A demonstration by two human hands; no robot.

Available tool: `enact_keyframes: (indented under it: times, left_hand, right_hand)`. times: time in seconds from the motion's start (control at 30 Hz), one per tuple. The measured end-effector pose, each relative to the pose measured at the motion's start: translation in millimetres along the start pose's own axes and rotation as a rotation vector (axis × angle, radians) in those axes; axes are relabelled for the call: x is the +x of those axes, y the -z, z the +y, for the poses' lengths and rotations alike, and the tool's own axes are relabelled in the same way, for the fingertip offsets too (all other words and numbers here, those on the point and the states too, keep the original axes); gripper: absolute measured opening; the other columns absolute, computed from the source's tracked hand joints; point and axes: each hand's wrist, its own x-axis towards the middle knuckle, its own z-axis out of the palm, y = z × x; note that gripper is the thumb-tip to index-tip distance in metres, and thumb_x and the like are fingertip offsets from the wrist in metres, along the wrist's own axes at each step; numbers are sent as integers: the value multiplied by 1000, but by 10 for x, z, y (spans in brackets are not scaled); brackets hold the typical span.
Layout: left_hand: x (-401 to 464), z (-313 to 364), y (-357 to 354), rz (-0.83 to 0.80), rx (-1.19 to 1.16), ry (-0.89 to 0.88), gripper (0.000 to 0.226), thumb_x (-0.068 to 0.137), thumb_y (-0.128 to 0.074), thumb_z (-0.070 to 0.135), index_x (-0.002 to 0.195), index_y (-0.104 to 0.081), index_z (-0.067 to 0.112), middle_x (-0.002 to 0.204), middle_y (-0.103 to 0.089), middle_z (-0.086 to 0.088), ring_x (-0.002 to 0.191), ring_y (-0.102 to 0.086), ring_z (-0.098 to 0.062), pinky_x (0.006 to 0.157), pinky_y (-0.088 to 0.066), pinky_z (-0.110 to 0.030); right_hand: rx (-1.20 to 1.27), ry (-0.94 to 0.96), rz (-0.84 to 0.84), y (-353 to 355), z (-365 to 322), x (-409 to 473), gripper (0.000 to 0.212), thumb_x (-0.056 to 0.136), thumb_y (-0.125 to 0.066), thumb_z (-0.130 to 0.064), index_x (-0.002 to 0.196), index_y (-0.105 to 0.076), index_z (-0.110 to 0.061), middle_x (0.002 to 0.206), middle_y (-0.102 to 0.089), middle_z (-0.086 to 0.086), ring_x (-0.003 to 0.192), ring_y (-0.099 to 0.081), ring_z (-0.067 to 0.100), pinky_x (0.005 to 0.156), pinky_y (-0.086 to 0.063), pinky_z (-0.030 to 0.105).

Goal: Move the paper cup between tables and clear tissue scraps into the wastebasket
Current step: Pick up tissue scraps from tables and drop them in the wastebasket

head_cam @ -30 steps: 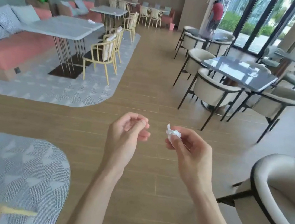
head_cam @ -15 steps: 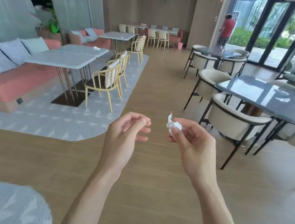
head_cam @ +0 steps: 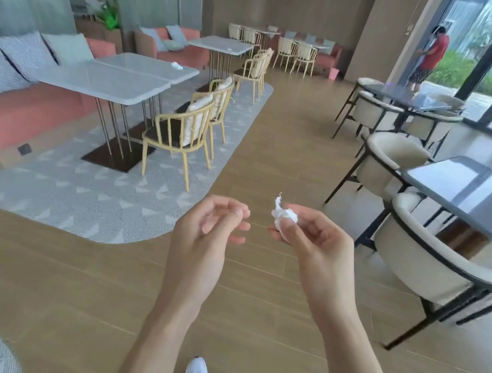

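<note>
My right hand [head_cam: 312,243] pinches a small crumpled white tissue scrap [head_cam: 283,215] between thumb and fingers at chest height over the wooden floor. My left hand [head_cam: 207,228] hovers just left of it, fingers loosely curled and holding nothing. Another white tissue scrap [head_cam: 177,66] lies on the far end of the pale marble table [head_cam: 103,78] at the left. A small pink wastebasket [head_cam: 333,73] stands on the floor far ahead by the back wall. No paper cup is visible.
Yellow chairs [head_cam: 180,136] line the marble tables on a grey rug at left. Cream armchairs [head_cam: 432,262] surround dark tables [head_cam: 476,197] at right. A wooden aisle runs ahead between them. One person in red [head_cam: 430,60] stands by the glass doors, another at the far left.
The view has advanced along the aisle and tilted up, so tables and chairs look closer. Both hands keep the same pose, the right one still holding the scrap. My shoe now shows below.
</note>
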Motion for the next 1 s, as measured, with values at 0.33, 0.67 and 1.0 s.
enact_keyframes:
  times: [0.33,0.67,1.0]
  left_hand:
    - [3028,-509,-829,-84,6,-23,21,84,-60,30,90,-72,15,93,-77,2,87,-75,-19,77,-61,-33]
    - [5071,-1194,-1888,-163,22,41,20,82,-61,27,87,-73,12,91,-77,-2,84,-75,-20,71,-61,-30]
    - [7352,-1767,-3309,-101,-16,74,8,92,-66,13,91,-72,9,93,-77,-6,82,-76,-21,73,-62,-36]
  right_hand:
    - [-56,-4,83,-291,412,2863,11,96,-70,-8,101,-78,-14,90,-80,0,82,-77,10,72,-50,9]
    - [-18,-44,173,-57,1047,5040,10,96,-70,-6,100,-78,-13,90,-80,2,81,-77,11,71,-51,9]
    - [1,-18,139,445,1637,7820,12,95,-73,-11,97,-79,-21,88,-80,-2,87,-77,12,73,-48,6]
